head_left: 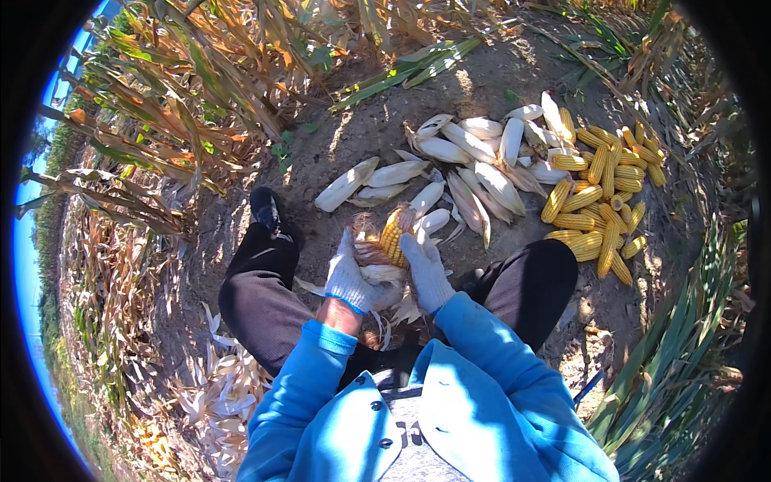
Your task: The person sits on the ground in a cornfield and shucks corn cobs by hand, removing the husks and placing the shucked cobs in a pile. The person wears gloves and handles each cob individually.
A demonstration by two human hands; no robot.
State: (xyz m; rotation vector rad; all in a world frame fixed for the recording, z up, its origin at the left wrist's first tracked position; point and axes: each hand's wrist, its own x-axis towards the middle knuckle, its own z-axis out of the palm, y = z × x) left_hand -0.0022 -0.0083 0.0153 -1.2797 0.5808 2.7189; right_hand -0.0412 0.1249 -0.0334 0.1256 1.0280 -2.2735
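Between my gloved hands is a corn ear (394, 236), tilted, its yellow kernels bared along the upper part. My left hand (355, 277), in a white knit glove, grips the pulled-back husk (380, 272) and brown silk low on the ear's left side. My right hand (426, 265), gloved alike, holds the ear's right side with its fingers against the kernels. Just beyond the ear lie several unhusked ears (476, 144) in pale dry husks. To their right is a heap of husked yellow corn ears (602, 199). The gloves hide the ear's lower end.
My bent legs (265, 295) flank the work on bare soil (361, 135). Stripped husks (226, 397) are piled at lower left. Dry standing cornstalks (211, 78) rise at upper left. Green cut stalks and leaves (668, 355) lie at right, and a green leaf (421, 66) crosses the ground ahead.
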